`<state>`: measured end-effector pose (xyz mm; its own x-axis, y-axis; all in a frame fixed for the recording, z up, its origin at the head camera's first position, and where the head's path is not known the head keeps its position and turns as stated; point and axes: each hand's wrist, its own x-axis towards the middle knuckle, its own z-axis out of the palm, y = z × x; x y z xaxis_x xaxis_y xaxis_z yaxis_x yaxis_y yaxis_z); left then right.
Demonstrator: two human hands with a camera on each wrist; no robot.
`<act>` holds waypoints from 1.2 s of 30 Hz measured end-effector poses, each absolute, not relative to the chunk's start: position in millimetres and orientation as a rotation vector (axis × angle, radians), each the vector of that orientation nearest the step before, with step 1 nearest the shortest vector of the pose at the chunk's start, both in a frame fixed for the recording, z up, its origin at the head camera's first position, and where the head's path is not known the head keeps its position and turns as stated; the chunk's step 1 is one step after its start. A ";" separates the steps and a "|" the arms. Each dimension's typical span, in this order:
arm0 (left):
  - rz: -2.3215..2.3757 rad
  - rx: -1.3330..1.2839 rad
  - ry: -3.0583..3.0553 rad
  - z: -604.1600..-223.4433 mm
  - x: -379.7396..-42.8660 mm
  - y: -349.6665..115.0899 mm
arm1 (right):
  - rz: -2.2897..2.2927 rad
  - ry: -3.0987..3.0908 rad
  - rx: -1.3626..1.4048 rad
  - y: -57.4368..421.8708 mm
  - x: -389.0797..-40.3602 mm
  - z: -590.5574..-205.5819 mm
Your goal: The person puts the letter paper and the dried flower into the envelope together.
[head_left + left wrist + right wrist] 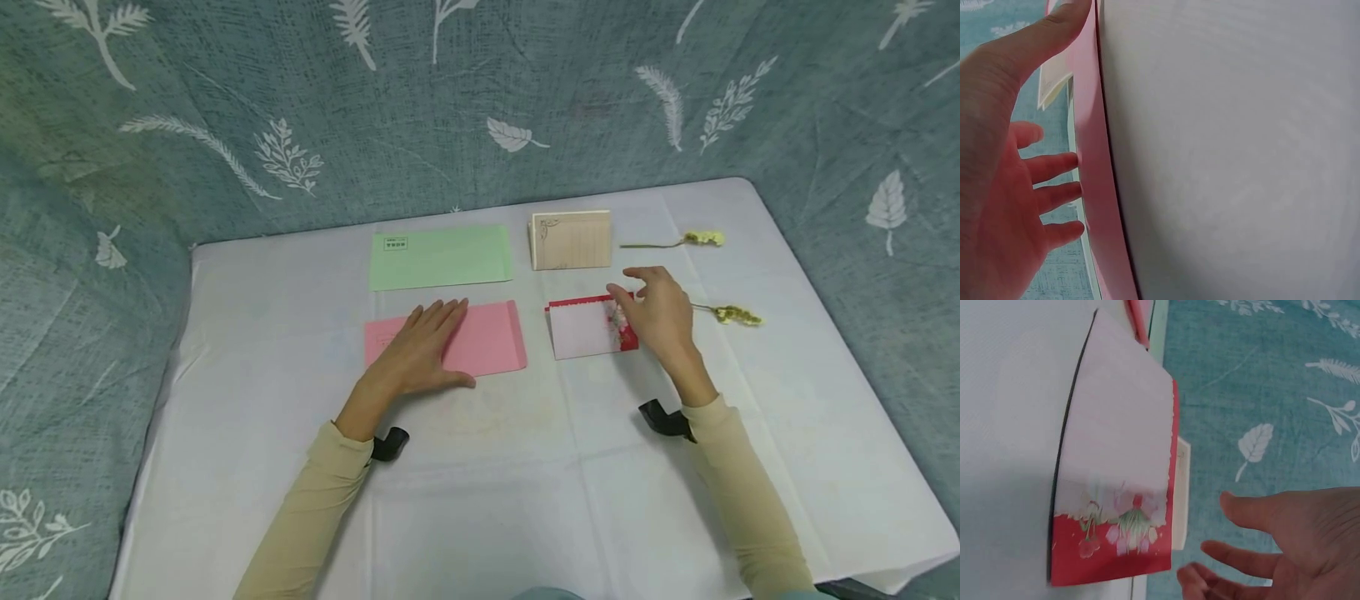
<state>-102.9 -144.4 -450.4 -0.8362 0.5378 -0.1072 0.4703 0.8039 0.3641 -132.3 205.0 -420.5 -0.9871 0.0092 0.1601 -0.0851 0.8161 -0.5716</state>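
While leaf-printed teal fabric hangs behind, a white-clothed surface carries all items. Pink envelope: flat, left of the cards, flap end at right. Green envelope: just beyond the pink one, printed box near its upper left corner. Left hand: palm down over the pink envelope, fingers straight and spread, nothing gripped; pressure cannot be judged. Right hand: near the right end of the red-and-white floral card, fingers loosely bent, thumb apart, nothing held. Folded beige card: beyond the floral one. Two yellow flower sprigs: farther right, one beyond the other.
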 end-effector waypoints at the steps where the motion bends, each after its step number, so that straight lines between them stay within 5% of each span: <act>1: 0.481 0.786 2.787 -450.7 -103.1 -143.9 | 0.916 -2.837 0.067 204.3 -132.7 -420.6; 36: 0.443 0.809 2.739 -449.4 -111.1 -132.2 | 1.204 -2.895 0.281 159.6 -132.0 -416.9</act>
